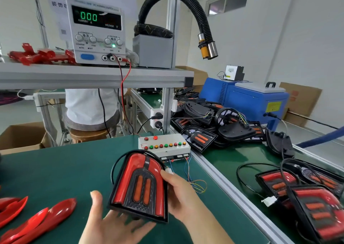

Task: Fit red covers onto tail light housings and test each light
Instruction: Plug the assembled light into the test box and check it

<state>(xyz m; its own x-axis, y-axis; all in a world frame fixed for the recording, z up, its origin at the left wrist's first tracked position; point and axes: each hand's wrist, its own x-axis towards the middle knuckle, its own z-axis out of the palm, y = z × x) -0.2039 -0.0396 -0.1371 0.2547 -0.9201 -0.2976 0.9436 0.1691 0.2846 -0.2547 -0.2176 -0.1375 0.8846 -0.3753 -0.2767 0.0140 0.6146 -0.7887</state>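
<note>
A tail light housing [138, 186] with its red cover fitted and two orange strips is held up above the green mat. My right hand [178, 193] grips its right edge, thumb on the front. My left hand [113, 223] lies open, palm up, under its lower edge. Its black cable loops behind toward the white test box [165, 145] with coloured buttons. Loose red covers [37, 219] lie at the lower left.
A power supply [96, 29] reading 000 stands on the shelf, with more red covers [39, 55] beside it. Bare black housings [223, 124] are piled on the right belt; covered lights [305, 197] lie nearer. A seated person [89, 108] is behind the bench.
</note>
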